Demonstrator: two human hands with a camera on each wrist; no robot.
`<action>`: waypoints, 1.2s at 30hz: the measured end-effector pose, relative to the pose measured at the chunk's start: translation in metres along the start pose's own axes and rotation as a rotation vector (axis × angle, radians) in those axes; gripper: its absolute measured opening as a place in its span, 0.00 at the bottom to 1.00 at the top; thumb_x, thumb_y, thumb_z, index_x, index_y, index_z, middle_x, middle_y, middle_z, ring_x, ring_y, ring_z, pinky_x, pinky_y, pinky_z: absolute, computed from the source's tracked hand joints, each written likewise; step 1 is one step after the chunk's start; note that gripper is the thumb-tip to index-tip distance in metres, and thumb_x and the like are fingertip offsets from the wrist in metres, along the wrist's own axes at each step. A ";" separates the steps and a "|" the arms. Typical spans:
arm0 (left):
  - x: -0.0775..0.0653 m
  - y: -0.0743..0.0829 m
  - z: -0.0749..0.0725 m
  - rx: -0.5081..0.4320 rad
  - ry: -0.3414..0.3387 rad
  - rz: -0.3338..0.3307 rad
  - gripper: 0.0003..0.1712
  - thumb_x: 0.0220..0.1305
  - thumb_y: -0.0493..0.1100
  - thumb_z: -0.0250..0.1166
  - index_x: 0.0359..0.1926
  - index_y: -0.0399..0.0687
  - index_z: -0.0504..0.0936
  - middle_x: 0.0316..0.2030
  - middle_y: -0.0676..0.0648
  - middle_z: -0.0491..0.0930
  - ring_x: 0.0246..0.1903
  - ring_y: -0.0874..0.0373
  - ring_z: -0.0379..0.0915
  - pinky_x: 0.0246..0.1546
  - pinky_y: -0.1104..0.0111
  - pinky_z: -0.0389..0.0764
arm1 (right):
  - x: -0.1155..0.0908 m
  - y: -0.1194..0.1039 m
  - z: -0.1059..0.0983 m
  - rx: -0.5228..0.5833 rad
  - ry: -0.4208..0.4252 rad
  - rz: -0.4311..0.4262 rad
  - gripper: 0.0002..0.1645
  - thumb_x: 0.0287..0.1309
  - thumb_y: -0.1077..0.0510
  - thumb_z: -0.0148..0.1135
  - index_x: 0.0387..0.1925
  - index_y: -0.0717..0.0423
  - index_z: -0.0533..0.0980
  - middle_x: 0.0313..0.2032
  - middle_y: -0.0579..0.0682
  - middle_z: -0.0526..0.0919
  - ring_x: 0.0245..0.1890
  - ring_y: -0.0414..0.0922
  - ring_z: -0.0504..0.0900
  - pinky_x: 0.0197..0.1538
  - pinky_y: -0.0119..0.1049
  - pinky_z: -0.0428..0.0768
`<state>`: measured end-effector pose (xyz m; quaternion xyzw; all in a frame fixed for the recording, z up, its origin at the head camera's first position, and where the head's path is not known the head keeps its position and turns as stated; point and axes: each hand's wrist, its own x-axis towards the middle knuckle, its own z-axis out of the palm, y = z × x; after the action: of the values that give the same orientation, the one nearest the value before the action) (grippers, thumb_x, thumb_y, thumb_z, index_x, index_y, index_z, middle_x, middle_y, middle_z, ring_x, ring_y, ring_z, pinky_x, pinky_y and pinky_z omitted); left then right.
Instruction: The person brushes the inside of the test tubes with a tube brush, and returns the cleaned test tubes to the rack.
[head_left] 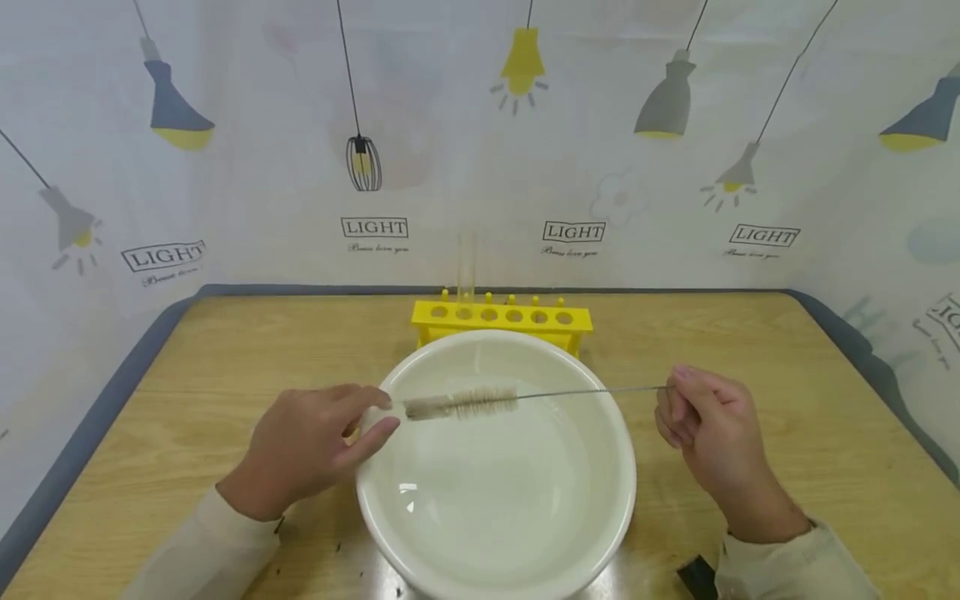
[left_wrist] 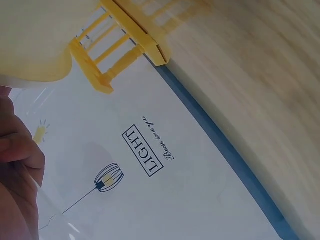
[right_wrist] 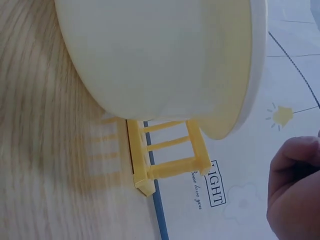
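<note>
Above the white basin [head_left: 495, 500], my left hand [head_left: 318, 442] holds a clear test tube [head_left: 392, 410] between thumb and fingers at its left end. A tube brush [head_left: 486, 401] with pale bristles lies level across the basin. Its left bristles look pressed together inside the tube, while those to the right spread freely. The far end of its thin twisted-wire handle [right_wrist: 295, 65] is pinched by my right hand [head_left: 712, 442], right of the basin rim. Only part of the left hand [left_wrist: 20, 165] shows in the left wrist view.
Behind the basin stands a yellow test tube rack [head_left: 502, 317] with another clear test tube [head_left: 467, 271] upright in it. A small black object [head_left: 697, 577] lies by the right sleeve. Lamp-patterned cloth [head_left: 465, 167] surrounds the wooden table [head_left: 712, 333] at the back and sides.
</note>
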<state>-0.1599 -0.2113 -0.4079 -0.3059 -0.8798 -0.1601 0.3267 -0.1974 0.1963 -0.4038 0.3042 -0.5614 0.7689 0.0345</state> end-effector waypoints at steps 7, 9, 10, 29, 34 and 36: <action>0.000 0.008 -0.002 -0.018 0.016 0.017 0.29 0.75 0.66 0.44 0.35 0.55 0.84 0.16 0.62 0.68 0.16 0.74 0.56 0.15 0.80 0.59 | -0.003 -0.011 0.014 -0.157 0.128 0.099 0.26 0.79 0.62 0.35 0.20 0.59 0.63 0.13 0.50 0.54 0.11 0.47 0.53 0.14 0.39 0.56; 0.003 0.011 -0.004 -0.023 0.028 0.022 0.29 0.76 0.65 0.45 0.35 0.54 0.84 0.16 0.62 0.67 0.16 0.74 0.55 0.15 0.80 0.58 | -0.002 -0.014 0.018 -0.143 0.137 0.076 0.25 0.80 0.61 0.34 0.20 0.59 0.61 0.13 0.50 0.54 0.10 0.47 0.53 0.13 0.39 0.56; 0.004 0.013 -0.006 -0.030 0.032 0.023 0.29 0.76 0.65 0.45 0.35 0.54 0.84 0.16 0.62 0.67 0.16 0.74 0.55 0.15 0.80 0.59 | -0.002 -0.015 0.021 -0.144 0.156 0.072 0.25 0.80 0.60 0.34 0.21 0.58 0.61 0.13 0.50 0.54 0.10 0.47 0.53 0.13 0.39 0.56; 0.006 0.031 -0.009 0.029 -0.002 0.053 0.29 0.77 0.65 0.43 0.34 0.55 0.82 0.17 0.60 0.74 0.14 0.73 0.57 0.14 0.80 0.56 | -0.008 -0.020 0.041 -0.101 0.247 0.022 0.19 0.80 0.59 0.35 0.28 0.54 0.62 0.13 0.49 0.54 0.10 0.46 0.51 0.13 0.38 0.52; 0.008 0.032 -0.008 0.037 0.001 0.063 0.29 0.77 0.64 0.42 0.34 0.54 0.82 0.16 0.59 0.74 0.13 0.72 0.58 0.13 0.79 0.57 | -0.007 -0.018 0.042 -0.099 0.230 0.015 0.18 0.80 0.59 0.34 0.29 0.54 0.62 0.13 0.49 0.54 0.10 0.45 0.51 0.12 0.38 0.52; 0.008 0.032 -0.007 0.030 0.006 0.071 0.29 0.77 0.64 0.43 0.33 0.53 0.82 0.16 0.59 0.73 0.13 0.72 0.58 0.13 0.79 0.57 | -0.007 -0.017 0.043 -0.138 0.245 0.042 0.18 0.80 0.57 0.35 0.28 0.53 0.62 0.13 0.49 0.54 0.10 0.46 0.51 0.12 0.39 0.54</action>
<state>-0.1406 -0.1865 -0.3944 -0.3316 -0.8696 -0.1360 0.3396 -0.1665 0.1670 -0.3847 0.1931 -0.6109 0.7602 0.1074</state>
